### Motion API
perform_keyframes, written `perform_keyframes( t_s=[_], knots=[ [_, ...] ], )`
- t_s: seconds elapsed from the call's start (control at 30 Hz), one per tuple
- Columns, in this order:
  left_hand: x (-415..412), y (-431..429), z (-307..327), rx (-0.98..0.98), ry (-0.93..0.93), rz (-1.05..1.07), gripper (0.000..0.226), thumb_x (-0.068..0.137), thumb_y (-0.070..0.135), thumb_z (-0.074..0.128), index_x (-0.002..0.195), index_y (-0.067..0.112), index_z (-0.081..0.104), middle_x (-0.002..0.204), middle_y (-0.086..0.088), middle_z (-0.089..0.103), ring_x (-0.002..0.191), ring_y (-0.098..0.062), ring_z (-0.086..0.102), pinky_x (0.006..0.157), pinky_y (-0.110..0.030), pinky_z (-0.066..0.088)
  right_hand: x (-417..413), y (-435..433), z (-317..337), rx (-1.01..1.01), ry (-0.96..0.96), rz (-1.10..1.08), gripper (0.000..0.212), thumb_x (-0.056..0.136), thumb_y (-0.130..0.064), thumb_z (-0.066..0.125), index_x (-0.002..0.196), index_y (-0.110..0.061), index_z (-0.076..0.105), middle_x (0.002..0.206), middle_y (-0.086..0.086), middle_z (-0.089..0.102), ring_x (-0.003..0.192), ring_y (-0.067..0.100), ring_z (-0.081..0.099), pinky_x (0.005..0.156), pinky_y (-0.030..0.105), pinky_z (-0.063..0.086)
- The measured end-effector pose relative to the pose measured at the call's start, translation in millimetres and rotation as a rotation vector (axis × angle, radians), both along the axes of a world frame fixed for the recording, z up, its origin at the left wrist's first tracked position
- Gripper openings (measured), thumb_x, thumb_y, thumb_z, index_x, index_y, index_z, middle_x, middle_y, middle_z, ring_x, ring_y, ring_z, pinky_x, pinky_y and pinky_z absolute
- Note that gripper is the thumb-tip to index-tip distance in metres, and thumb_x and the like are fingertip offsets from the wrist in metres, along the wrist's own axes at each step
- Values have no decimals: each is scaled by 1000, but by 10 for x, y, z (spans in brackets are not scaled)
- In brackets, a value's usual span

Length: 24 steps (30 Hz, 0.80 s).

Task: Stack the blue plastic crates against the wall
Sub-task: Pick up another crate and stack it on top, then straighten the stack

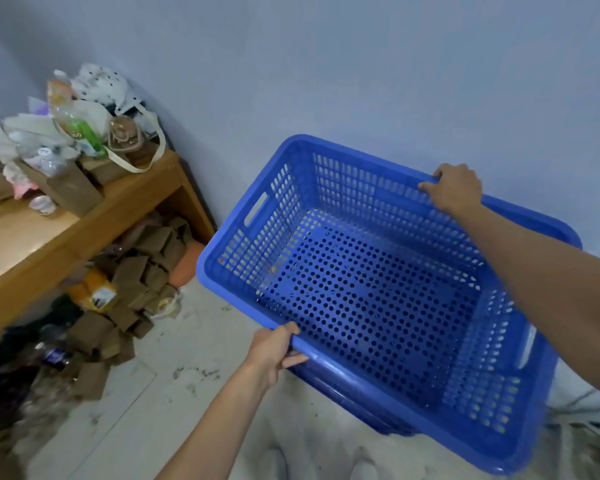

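Blue perforated plastic crate (378,296): empty, held tilted beside the pale wall (361,64), over another blue crate (343,386) partly visible beneath. Left hand (274,351) clasped the near rim; right hand (456,188) gripped the far rim. Cluttered wooden table (84,220) stood at left.

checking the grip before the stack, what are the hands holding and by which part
Both hands hold the blue perforated plastic crate by its top rim: the left hand grips the near long edge, the right hand the far long edge by the wall.
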State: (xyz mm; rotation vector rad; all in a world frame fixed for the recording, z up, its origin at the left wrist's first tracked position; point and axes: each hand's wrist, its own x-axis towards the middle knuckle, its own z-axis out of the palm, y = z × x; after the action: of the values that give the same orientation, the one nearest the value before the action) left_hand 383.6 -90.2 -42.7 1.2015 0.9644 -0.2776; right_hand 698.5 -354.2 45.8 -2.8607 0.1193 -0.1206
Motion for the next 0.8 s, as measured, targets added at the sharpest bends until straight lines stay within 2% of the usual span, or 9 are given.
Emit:
perform_keyframes(
  t_s=[0.07, 0.2, 0.33, 0.5, 0.63, 0.67, 0.8],
  knots=[
    [66, -17, -24, -15, 9, -21, 7, 86, 5, 63, 89, 0, 60, 73, -15, 61, 57, -21, 67, 60, -32, 62, 88, -61, -88, -14, 18, 3, 43, 90, -50, 63, 111, -12, 64, 105, 19, 64, 90, 40, 61, 84, 52, 54],
    [148, -116, -97, -101, 30, -81, 19, 85, 5, 65, 102, -2, 61, 82, -18, 73, 73, -28, 74, 66, -35, 62, 147, -270, -335, -17, 70, 21, 39, 92, -46, 62, 107, -10, 63, 105, 21, 62, 87, 41, 60, 82, 54, 54],
    [177, -230, -191, -119, 46, -67, 19, 83, 2, 63, 101, -2, 60, 83, -20, 73, 76, -30, 74, 63, -34, 61, 148, -419, -527, -93, 47, 50, 45, 94, -50, 58, 117, -12, 63, 108, 23, 59, 89, 44, 59, 82, 53, 54],
    [270, -184, -130, -80, 73, -64, 11, 83, 3, 63, 92, -2, 58, 85, -22, 66, 78, -33, 71, 55, -30, 59, 274, -393, -393, -106, 55, 89, 49, 93, -54, 56, 121, -14, 64, 114, 21, 61, 101, 42, 58, 90, 51, 50],
    [297, -182, 40, -141, 50, -115, 6, 88, 2, 60, 92, -2, 58, 72, -16, 69, 63, -24, 73, 57, -32, 62, 300, -374, -260, -163, 25, 91, 48, 94, -53, 54, 119, -13, 65, 118, 23, 58, 107, 43, 54, 91, 49, 44],
    [298, -185, 69, -161, 46, -130, 9, 88, 2, 60, 95, -3, 58, 73, -17, 70, 63, -24, 73, 57, -32, 62, 298, -383, -247, -171, 26, 87, 47, 95, -52, 54, 119, -13, 66, 118, 23, 57, 107, 43, 54, 92, 49, 44],
    [331, -219, 105, -167, 49, -143, 36, 89, 3, 59, 120, -14, 55, 102, -27, 69, 77, -32, 75, 59, -33, 62, 233, -450, -333, -166, 42, 40, 45, 98, -48, 51, 121, -12, 65, 125, 24, 53, 113, 43, 50, 97, 52, 42]
  ],
)
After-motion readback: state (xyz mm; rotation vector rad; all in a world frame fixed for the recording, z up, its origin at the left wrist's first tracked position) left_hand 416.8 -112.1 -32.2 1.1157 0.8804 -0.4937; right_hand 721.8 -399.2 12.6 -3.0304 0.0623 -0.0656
